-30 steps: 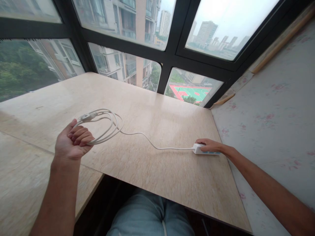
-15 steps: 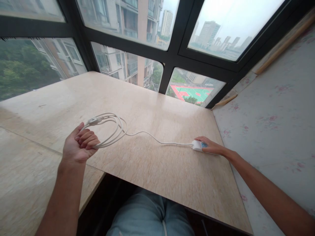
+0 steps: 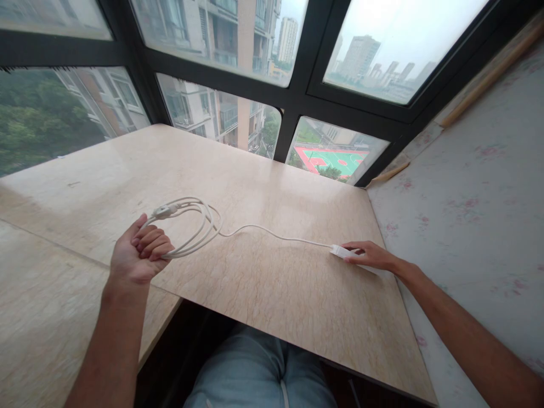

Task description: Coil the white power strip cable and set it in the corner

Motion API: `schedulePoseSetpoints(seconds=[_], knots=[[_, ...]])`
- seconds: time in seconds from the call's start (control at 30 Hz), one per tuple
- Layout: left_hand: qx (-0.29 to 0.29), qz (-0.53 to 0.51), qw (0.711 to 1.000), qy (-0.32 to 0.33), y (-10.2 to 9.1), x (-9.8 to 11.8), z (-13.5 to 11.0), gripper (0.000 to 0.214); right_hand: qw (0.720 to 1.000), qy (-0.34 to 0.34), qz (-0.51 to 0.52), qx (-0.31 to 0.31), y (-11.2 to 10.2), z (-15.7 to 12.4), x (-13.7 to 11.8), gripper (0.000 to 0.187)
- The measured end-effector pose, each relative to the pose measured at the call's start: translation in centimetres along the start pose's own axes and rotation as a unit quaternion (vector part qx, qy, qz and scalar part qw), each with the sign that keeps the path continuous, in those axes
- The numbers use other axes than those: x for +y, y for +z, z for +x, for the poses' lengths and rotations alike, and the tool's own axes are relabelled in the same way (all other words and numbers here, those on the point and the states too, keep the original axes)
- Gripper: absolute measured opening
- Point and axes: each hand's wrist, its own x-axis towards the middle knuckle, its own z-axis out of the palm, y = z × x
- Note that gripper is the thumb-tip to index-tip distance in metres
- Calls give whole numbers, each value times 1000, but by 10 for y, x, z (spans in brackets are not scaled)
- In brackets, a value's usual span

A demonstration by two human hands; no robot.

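Note:
My left hand [image 3: 144,249] is closed around a coiled white cable [image 3: 199,243], its loops reaching out to the right. On the coil, just above my thumb, shows the white plug [image 3: 165,211]. From the loops a single length of cord runs across the marble-look counter [image 3: 263,283] to a white power strip [image 3: 339,251]. My right hand [image 3: 368,255] grips that strip, thumb on the near side and fingers on the far side. The strip is turned on its edge, and my hand covers much of it.
Dark-framed windows [image 3: 293,113] rise along the counter's far edge. A flower-patterned wall [image 3: 467,226] closes off the right side. The counter's front edge [image 3: 255,321] runs above my legs [image 3: 259,368], and a seam crosses the surface at left.
My right hand has tilted the power strip, so the blue patch on its face no longer shows. The cord beside it has shifted slightly. My left hand and the coil have barely moved.

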Motion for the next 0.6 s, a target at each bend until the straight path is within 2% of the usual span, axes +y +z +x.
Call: schedulePoseSetpoints(seconds=[0.07, 0.23, 0.47, 0.6], knots=[[-1, -2, 1000, -3, -1, 0, 1, 52, 1000, -2, -22, -12, -3, 0, -2, 53], [-5, 12, 1000, -13, -2, -1, 3, 52, 999, -17, -38, 4, -7, 4, 4, 61], [-15, 32, 999, -5, 2, -3, 3, 52, 995, 10, -39, 92, -1, 12, 17, 51], [-19, 33, 999, -8, 0, -2, 3, 52, 990, -8, -59, 130, 8, 16, 19, 51]])
